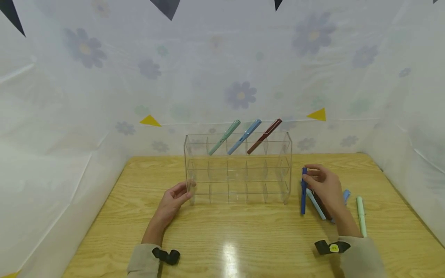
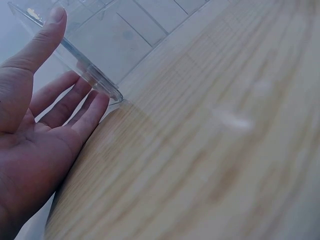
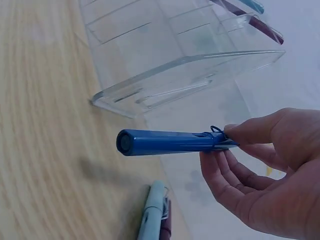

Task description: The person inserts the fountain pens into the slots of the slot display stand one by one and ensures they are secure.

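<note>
A clear acrylic pen stand (image 1: 238,182) with tiered, divided rows stands on the table. My left hand (image 1: 174,201) holds its left side panel near the bottom, thumb toward the front edge and fingers along the outer side. To the right of the stand, my right hand (image 1: 326,189) pinches a dark blue pen (image 3: 165,142) by its clip end, between thumb and fingers. The pen's other end points down in the head view. Leaning in the top row are a green pen (image 1: 225,137), a light blue pen (image 1: 244,137) and a dark red pen (image 1: 265,136).
Under and beside my right hand lie several pens, among them a pale blue pen (image 1: 315,204) and a dark one (image 1: 323,206). A light green pen (image 1: 361,216) lies farther right. Behind the wooden table (image 1: 208,239) hangs a flowered white sheet (image 1: 194,77).
</note>
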A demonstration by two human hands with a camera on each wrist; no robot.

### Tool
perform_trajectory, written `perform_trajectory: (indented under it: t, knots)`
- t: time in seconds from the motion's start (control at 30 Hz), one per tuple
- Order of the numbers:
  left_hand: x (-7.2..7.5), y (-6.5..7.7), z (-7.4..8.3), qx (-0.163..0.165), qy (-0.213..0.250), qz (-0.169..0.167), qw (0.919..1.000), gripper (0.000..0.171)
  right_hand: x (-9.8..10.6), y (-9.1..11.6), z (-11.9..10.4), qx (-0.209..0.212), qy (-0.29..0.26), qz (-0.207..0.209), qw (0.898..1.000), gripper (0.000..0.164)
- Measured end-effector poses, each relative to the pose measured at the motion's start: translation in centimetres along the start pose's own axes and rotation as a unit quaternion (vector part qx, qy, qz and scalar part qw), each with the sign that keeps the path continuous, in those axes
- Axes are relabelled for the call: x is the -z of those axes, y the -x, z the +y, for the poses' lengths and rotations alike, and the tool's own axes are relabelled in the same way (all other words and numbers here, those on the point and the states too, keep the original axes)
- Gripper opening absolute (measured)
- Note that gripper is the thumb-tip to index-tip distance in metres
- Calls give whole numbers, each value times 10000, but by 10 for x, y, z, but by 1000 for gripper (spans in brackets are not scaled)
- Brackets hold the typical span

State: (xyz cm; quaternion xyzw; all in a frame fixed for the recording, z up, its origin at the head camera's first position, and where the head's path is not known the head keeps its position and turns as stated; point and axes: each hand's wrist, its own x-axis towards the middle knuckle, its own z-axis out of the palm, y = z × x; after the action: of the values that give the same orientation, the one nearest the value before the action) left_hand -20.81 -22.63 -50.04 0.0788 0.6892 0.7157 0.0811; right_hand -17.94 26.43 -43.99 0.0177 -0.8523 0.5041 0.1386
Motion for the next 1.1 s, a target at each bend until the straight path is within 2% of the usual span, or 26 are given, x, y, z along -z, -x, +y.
perform_trajectory:
  t: [0.2, 0.4, 0.6, 0.83, 1.0, 1.1]
  knots:
    - [1, -1, -2, -49, 21, -32, 10000, 54, 8, -1, -11, 141, -270, 435, 9986, 39]
    - [1, -1, -3, -129, 117, -95, 9998, 51, 12, -2, -20, 184, -1068, 770, 9911, 36]
    - [2, -1, -3, -137, 203, -131, 9996, 52, 12, -2, -30, 313, -2030, 1194, 9714, 34]
    - [1, -1, -2, -160, 209, -143, 9996, 50, 10, -2, -43, 318, -2487, 1851, 9502, 32]
    - [1, 0, -2, -141, 209, -129, 9996, 49, 7, -1, -55, 486, -3120, 1906, 9295, 33]
    - [1, 0, -2, -102, 185, -105, 9997, 50, 2, -1, -63, 651, -3348, 1873, 9212, 32]
